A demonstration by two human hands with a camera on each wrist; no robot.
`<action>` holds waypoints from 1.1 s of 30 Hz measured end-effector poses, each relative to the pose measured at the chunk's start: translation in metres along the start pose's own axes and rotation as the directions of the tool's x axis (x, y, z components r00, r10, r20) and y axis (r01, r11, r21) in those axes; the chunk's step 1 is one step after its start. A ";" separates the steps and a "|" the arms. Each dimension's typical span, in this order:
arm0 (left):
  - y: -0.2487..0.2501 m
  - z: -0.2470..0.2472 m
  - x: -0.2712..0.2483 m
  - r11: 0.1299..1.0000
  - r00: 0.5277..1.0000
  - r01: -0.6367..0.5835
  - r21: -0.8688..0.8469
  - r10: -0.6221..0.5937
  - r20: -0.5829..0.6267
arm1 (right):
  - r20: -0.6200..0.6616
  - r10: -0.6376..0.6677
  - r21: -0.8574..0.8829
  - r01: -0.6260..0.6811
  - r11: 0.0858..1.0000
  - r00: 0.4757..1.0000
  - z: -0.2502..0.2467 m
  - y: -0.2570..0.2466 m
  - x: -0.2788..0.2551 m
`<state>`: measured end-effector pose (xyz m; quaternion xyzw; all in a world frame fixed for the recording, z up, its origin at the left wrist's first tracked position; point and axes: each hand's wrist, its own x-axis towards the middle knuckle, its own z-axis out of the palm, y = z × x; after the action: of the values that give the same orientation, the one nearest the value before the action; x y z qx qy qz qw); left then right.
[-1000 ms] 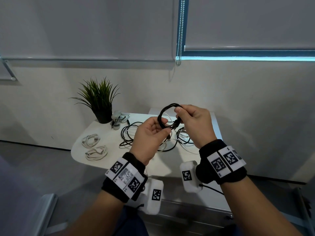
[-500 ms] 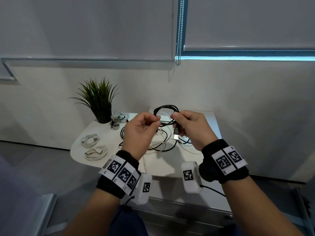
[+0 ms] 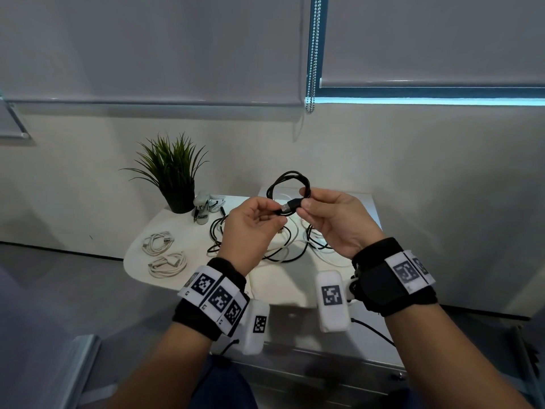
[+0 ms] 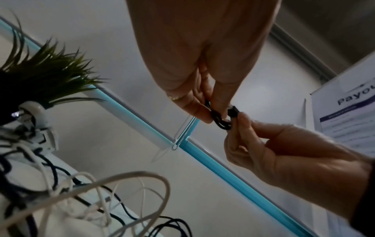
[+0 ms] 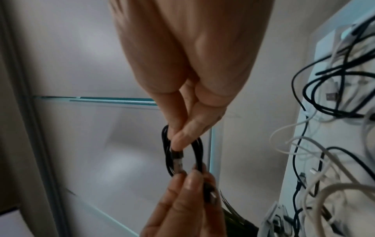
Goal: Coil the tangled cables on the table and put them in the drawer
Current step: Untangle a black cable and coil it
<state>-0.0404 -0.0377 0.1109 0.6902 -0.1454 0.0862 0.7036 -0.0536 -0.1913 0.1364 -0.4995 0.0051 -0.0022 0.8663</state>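
A: Where's the coil?
B: You've got the black coil [image 3: 288, 190] up in the air btwn both hands, above the table [image 3: 188, 278], chest-high in the head view. It's a small round loop, several turns.
A: Hands?
B: Your left hand [image 3: 250, 231] pinches the lower left of the coil w/ thumb and fingertips, other fingers curled in. Your right hand [image 3: 333, 222] pinches the right side, and its thumb and forefinger also hold the plug [image 3: 290, 205], which lies across the loop pointing left. Right wrist view shows the plug's metal tip inside the ring, close to your left fingertips [image 5: 190, 179]. Neither hand is spread wide; both are narrowed onto the cable.
A: Rest of the cables?
B: Tangle [image 3: 283, 246] of black and white cables lies on the table under your hands, loose, uncoiled. Two white coils [image 3: 163, 255] sit apart at the table's left end, one behind the other.
A: Drawer?
B: Can't tell its state; only a grey front edge [image 3: 324, 358] shows below the tabletop.
A: Anything else?
B: Potted plant [image 3: 174, 175] at the back left corner, stapler [image 3: 205, 206] just right of it. Wall and blinds behind.
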 end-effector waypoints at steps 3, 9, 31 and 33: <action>0.002 0.002 -0.001 0.997 1.000 0.024 -0.069 -0.024 0.002 | -0.008 -0.077 -0.110 0.075 0.991 0.997 0.003 0.001 0.000; 0.008 0.007 -0.006 0.980 0.998 0.058 -0.191 -0.054 0.028 | -0.043 -0.174 -0.354 0.148 0.923 0.984 0.007 0.006 0.001; 0.011 0.011 -0.003 0.979 0.999 0.042 -0.201 -0.043 -0.001 | -0.008 -0.216 -0.182 0.211 0.960 0.976 0.013 0.005 0.000; 0.010 0.011 0.000 0.976 0.998 0.046 -0.215 -0.055 -0.035 | -0.010 -0.220 -0.170 0.215 0.962 0.976 0.012 0.006 0.000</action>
<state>-0.0450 -0.0479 0.1203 0.6121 -0.1217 0.0661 0.7785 -0.0530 -0.1780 0.1370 -0.5683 -0.0372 -0.1038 0.8154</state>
